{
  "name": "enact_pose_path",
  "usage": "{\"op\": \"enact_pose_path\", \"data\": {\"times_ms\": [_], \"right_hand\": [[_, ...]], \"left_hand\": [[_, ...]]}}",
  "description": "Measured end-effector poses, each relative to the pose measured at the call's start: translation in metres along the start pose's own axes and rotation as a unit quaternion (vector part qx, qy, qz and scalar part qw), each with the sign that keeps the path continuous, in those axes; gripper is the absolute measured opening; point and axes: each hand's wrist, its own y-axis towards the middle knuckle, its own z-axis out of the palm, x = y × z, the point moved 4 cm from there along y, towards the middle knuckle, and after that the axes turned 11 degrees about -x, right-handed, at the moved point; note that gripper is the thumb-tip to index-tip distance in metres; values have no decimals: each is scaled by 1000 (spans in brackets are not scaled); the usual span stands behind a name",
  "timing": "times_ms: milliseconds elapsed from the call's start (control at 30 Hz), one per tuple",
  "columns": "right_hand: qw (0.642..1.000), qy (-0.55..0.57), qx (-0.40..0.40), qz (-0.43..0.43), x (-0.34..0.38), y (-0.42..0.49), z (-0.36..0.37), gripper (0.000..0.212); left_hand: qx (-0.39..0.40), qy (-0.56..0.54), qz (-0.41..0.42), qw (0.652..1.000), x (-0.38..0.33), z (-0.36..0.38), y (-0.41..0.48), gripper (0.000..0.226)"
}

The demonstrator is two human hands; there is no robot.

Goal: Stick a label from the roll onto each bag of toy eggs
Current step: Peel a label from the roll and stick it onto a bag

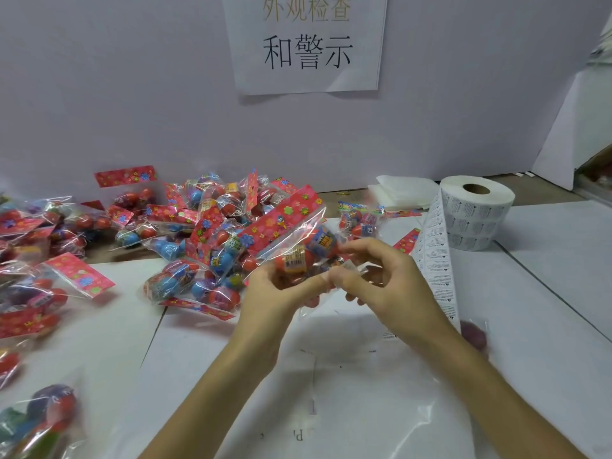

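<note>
Head view: applying a label to the raised bag point(298, 233).
My left hand point(275, 286) grips the bag from below; right hand point(381, 279) pinches what looks like a label point(350, 267) at its lower edge; I would flatten the film, then press outward; roll point(477, 213) stands well right.

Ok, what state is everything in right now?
Bag: held up, off the table.
Left hand: grips bag from below.
Right hand: pinches bag's edge.
Roll: lying core up, strip unwound.
Pile: loose bags heaped on table.
</note>
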Motion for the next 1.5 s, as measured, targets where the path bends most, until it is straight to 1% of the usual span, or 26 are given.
{"op": "enact_pose_path", "data": {"times_ms": [100,233,367,467,567,633,667,733,767,900,1000,1133,1200,1267,1333,1433,1500], "right_hand": [[1000,19,-14,-6,1,3,-3,16],[997,74,12,16,5,4,-6,7],[991,120,15,65,3,4,-10,22],[991,118,16,67,4,4,-7,23],[997,71,11,39,4,3,-4,26],[998,61,19,21,4,3,-4,23],[997,68,29,20,5,4,-4,20],[994,90,46,30,5,4,-5,18],[993,101,51,39,5,4,-5,18],[990,114,64,59,4,4,-4,14],[991,111,47,62,2,4,-5,11],[994,91,35,57,-3,5,-5,7],[993,90,40,65,-4,5,-3,7],[994,69,45,65,-7,4,0,23],[997,36,43,52,-8,3,1,32],[997,38,52,35,-6,3,1,28],[996,51,62,36,-5,3,2,23]], "left_hand": [[8,13,5,1000,-1,2,-2,57],[17,4,-9,1000,-1,2,0,58],[36,-17,-23,999,-1,1,0,48],[38,-22,-23,999,1,1,2,49],[34,-17,-20,999,1,-1,3,54],[39,-16,-27,999,1,0,3,51],[48,-19,-32,998,2,0,3,45],[57,-30,-44,997,3,0,3,35],[58,-36,-51,996,4,-1,4,35],[58,-45,-61,995,2,-1,2,45],[60,-38,-61,996,0,2,0,62],[42,-17,-45,998,1,6,-1,76],[27,-21,-44,998,2,5,0,75],[17,-21,-44,999,2,4,1,72],[19,-14,-42,999,3,3,2,67],[30,-8,-42,999,6,2,3,55],[41,-7,-43,998,7,1,3,52]]}}
